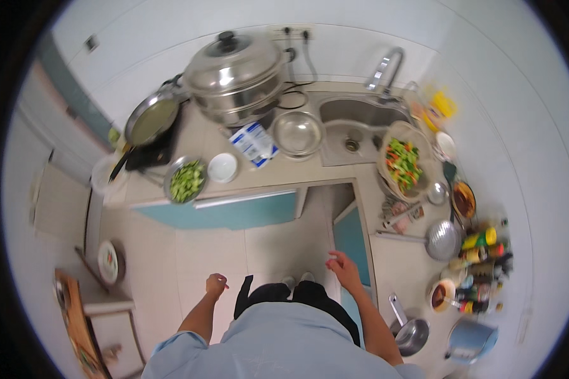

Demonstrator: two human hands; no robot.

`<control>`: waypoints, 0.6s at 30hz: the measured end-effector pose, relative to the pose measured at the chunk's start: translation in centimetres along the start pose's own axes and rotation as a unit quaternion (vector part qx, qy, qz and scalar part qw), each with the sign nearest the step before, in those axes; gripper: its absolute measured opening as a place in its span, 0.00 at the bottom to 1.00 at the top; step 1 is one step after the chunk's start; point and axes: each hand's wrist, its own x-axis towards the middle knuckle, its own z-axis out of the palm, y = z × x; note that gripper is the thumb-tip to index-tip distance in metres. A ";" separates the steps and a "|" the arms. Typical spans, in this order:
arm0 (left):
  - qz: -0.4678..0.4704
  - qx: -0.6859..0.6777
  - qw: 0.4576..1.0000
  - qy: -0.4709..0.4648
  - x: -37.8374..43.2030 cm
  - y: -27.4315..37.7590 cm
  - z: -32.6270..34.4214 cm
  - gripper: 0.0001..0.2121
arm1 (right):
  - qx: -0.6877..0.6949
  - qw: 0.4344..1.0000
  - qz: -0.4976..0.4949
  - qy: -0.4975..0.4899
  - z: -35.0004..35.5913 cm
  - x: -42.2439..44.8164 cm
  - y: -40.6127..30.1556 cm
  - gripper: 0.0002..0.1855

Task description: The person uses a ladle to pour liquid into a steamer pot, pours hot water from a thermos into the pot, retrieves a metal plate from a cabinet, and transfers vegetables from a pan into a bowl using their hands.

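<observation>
My left hand (216,285) hangs over the tiled floor with its fingers curled; whether it holds anything small is too unclear to tell. My right hand (343,270) is raised near the teal cabinet on the right, fingers bent and apart, with nothing seen in it. Before me on the counter stand a metal bowl of cut green vegetable (187,181), a small white bowl (222,168), a blue and white packet (254,145) and an empty steel bowl (298,133). A colander (387,182) with chopped greens and orange pieces sits beside the sink.
A frying pan (151,121) with liquid rests on a hob, near a large steel steamer (234,80). Right of the sink (334,154) lie a strainer ladle (442,240), several sauce bottles (479,253) and a saucepan (411,337). An open cabinet door (246,208) juts out below the counter edge.
</observation>
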 end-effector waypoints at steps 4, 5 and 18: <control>-0.070 -0.081 0.992 0.074 -4.4 -2.8 1.3 0.12 | 0.009 0.997 -0.035 -0.066 1.2 6.0 -3.2 0.13; -0.103 -0.122 0.982 0.099 -5.7 -4.6 1.8 0.13 | 0.031 0.994 -0.040 -0.098 1.9 6.8 -4.0 0.13; -0.285 -0.167 0.899 0.288 -15.6 -19.4 5.5 0.20 | -0.005 0.938 -0.321 -0.133 11.4 20.8 -23.5 0.09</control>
